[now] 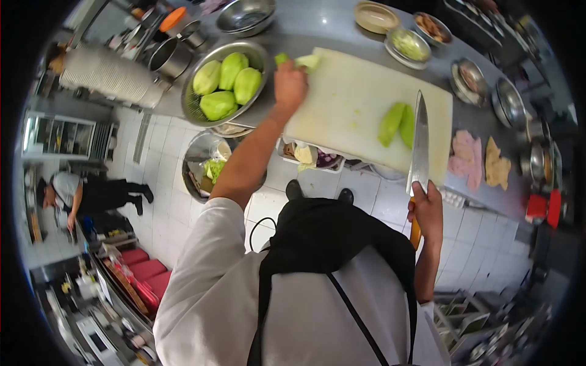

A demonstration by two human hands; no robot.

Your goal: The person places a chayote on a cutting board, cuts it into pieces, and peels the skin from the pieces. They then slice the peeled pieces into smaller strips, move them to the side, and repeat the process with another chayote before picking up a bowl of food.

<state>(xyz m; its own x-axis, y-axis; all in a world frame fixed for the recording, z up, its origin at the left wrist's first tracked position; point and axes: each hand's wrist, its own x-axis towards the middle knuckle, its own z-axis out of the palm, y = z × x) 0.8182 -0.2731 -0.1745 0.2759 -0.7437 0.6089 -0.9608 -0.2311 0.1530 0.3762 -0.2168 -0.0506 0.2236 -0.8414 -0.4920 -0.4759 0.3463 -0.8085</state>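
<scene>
My right hand (427, 208) is closed around the orange handle of a kitchen knife (420, 143), its blade pointing away from me over the right side of the white cutting board (348, 91). Left of the blade lie cut green chayote pieces (391, 124). At the board's far left edge, my left hand (291, 85) has its fingers closed at a pale green chayote piece (308, 62); the fingertips are partly hidden. Beside that hand, a metal colander (190, 111) holds several whole chayotes (234, 70).
Below the colander stands a metal bowl (194, 177) with scraps. Bowls of shredded green vegetable (408, 46) and brownish food (431, 27) sit at the back. Pink meat (466, 158) and a yellowish piece (497, 162) lie right. Another person (85, 192) stands far left.
</scene>
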